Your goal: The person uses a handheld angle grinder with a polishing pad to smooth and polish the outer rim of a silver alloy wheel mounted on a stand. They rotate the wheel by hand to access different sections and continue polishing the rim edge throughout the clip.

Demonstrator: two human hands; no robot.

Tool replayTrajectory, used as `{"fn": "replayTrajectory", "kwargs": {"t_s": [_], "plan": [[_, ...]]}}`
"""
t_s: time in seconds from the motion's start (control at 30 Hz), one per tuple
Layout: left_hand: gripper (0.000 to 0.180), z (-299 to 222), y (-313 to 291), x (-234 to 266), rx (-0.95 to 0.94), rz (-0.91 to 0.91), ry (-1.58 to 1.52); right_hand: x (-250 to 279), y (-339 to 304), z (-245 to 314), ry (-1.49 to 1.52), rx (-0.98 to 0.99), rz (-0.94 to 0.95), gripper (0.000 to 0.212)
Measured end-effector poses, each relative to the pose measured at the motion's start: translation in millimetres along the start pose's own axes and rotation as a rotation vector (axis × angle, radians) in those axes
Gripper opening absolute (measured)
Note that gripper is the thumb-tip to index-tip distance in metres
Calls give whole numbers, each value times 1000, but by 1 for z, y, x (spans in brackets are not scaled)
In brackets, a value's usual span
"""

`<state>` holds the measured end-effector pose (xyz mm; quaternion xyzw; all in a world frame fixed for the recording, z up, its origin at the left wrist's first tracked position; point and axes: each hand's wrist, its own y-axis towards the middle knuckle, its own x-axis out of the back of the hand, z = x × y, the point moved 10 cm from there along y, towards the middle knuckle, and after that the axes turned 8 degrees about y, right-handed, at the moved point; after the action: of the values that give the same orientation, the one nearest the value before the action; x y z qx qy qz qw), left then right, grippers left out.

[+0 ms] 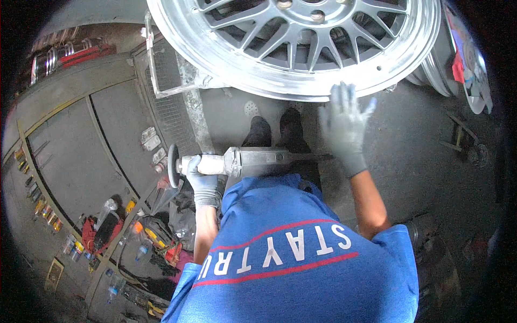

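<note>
A large alloy wheel [301, 86] with a shiny silver lip and grey mesh spokes fills the top of the view. My right hand [347, 124], in a grey work glove, has its fingers spread and stretched toward the near lip; the fingertips overlap the lip, perhaps touching it. Wrapped round the pale front part of an angle polisher [261, 160] is my gloved left hand [202, 180]. The tool lies sideways across the front of my body, its dark round disc [173, 166] at the left end, beyond my left hand.
Below the wheel's left side stands a pale metal frame [161, 91]. At left, a grey panelled surface [70, 161] has small bottles and boxes along it, plus a red bag [102, 231]. More wheel rims [439, 70] stand at the right. My shoes are on the grey floor [409, 140].
</note>
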<state>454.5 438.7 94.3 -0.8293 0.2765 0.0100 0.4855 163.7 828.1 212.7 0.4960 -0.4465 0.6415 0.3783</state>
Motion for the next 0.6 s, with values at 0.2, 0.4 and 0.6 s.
{"fn": "replayTrajectory", "kwargs": {"t_s": [0.2,0.4,0.6], "plan": [[33,-28,9,43,-15,-75,-5,-14,22,138,397,3,-109,77],[40,-70,12,63,-85,-130,102,34,90,242,828,42,-371,82],[39,-85,27,79,-171,-114,259,5,64,201,662,158,-254,72]]}}
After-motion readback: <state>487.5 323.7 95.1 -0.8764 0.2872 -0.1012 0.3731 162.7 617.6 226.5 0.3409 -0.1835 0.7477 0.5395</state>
